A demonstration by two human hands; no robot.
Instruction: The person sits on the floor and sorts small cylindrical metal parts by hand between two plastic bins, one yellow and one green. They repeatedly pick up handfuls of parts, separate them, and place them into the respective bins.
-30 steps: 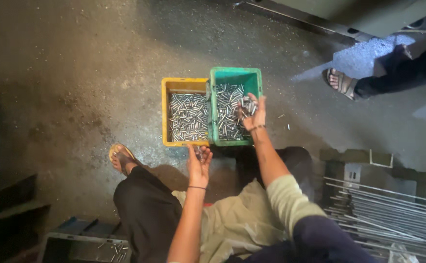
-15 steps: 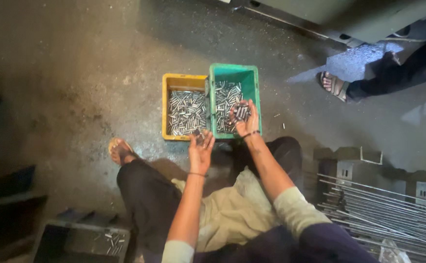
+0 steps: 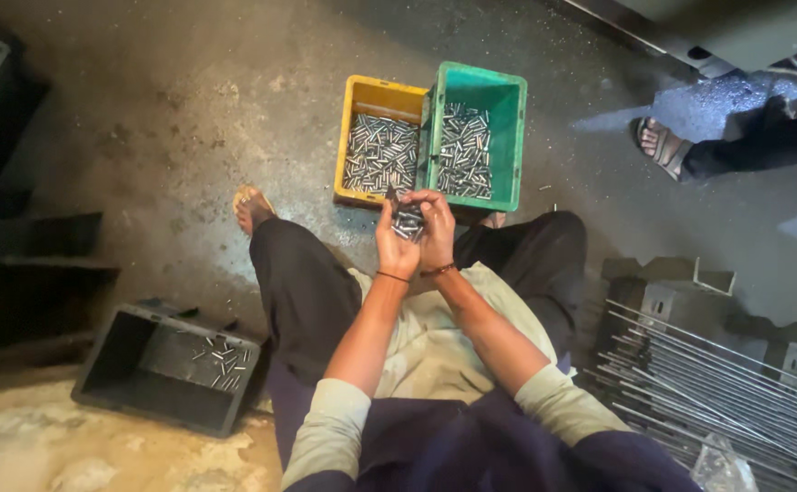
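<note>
Dark grey crate [image 3: 166, 369] on floor at lower left, a few small metal pins [image 3: 224, 357] loose in it. Bundle of long thin metal rods [image 3: 717, 383] at lower right, next to grey metal blocks [image 3: 681, 296]. Another person's sandalled foot [image 3: 661, 146] upper right, on a wet patch [image 3: 717, 100] of concrete floor [image 3: 143, 118].

Dim overall, warm cast. Brightest patch is the concrete floor [image 3: 189, 118] in the upper-middle; light falls off hard to the left edge and corners, near black there. Wet spot upper right throws a bluish glare [image 3: 726, 100]. Yellow crate [image 3: 371, 91] and green crate [image 3: 480, 82] are well lit, saturated. Wide-angle stretch at the edges. Sharp enough at centre, soft and noisy in shadows, bottom foreground blurred.
</note>
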